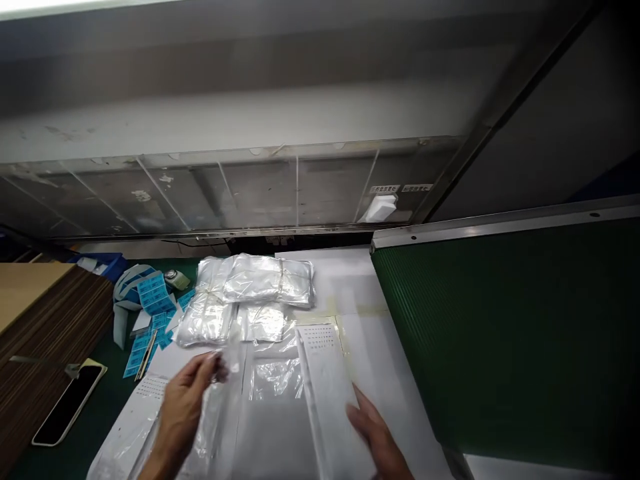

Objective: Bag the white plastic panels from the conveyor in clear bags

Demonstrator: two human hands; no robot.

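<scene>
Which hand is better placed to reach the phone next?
Probably the left hand: it is nearer the phone, though seemingly pinching plastic. The right hand is farther away, holding a white packet.

Glossy, wrinkled clear plastic bags (pixel 267 277) on a smooth matt white sheet (pixel 345 273).
The printed packet (pixel 330 387) looks smooth, with a soft sheen; the green belt (pixel 505 333) is matt and finely ribbed, its rail (pixel 505 229) smooth metal. The phone (pixel 69 405) has a glossy screen; the stacked boards (pixel 55 320) look like wood, smooth on top.
</scene>
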